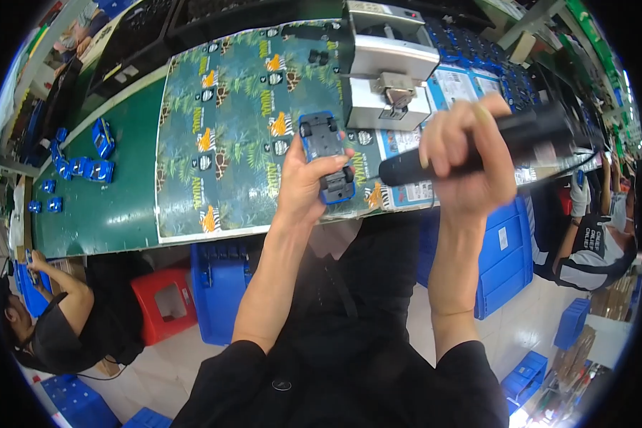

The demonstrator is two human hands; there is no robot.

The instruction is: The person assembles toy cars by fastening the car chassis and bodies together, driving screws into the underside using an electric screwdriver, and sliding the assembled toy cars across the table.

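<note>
My left hand [301, 184] is closed round a blue toy car [321, 134], turned so its black underside with the wheels faces up. The thumb lies across the chassis. My right hand [471, 153] grips a black electric screwdriver [410, 168], held almost level and somewhat smeared by motion. Its nose points left at the car, with a gap between them. A cable trails from its back end on the right. Both hands are over the front edge of the workbench.
A printed sheet [246, 143] covers the green bench [132, 207]. A metal screw-feeding machine [389, 53] stands behind my hands. Several blue toy cars [101, 139] lie at left, more at back right. Blue bins [503, 264] and a red stool [165, 305] are below. Co-workers [64, 314] sit on both sides.
</note>
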